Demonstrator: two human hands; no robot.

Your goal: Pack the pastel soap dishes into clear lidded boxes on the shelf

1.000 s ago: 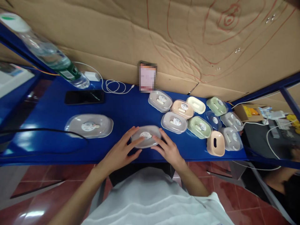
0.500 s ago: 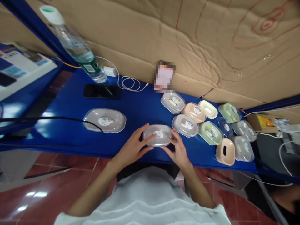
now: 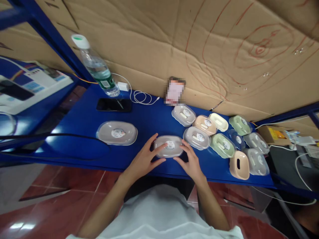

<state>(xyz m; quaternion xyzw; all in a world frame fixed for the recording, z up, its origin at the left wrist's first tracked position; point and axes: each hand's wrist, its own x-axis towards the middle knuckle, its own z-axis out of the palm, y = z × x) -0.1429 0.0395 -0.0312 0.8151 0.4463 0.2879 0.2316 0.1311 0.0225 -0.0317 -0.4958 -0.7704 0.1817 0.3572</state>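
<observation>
A grey oval soap box (image 3: 163, 151) with a clear lid and a round white label lies at the front of the blue table. My left hand (image 3: 143, 157) holds its left end, with the index fingertip on the lid beside the label and the thumb along the near side. At the right end my right hand (image 3: 191, 162) grips with its fingertips on the rim and the thumb at the near edge. Another grey lidded box (image 3: 117, 133) sits apart to the left. Just right of my hands stands a similar grey box (image 3: 196, 137).
Several more boxes cluster at right, including a green one (image 3: 222, 146) and a peach base with a slot (image 3: 239, 165). Behind are a phone (image 3: 114, 105), a water bottle (image 3: 101, 74), a white cable (image 3: 143, 98) and a cardboard wall (image 3: 149, 43). A dark cord (image 3: 50, 135) crosses the left side.
My view has shifted slightly, so the table things appear lower and more of the cardboard shows. Both hands keep nearly the same hold on the grey soap box.
</observation>
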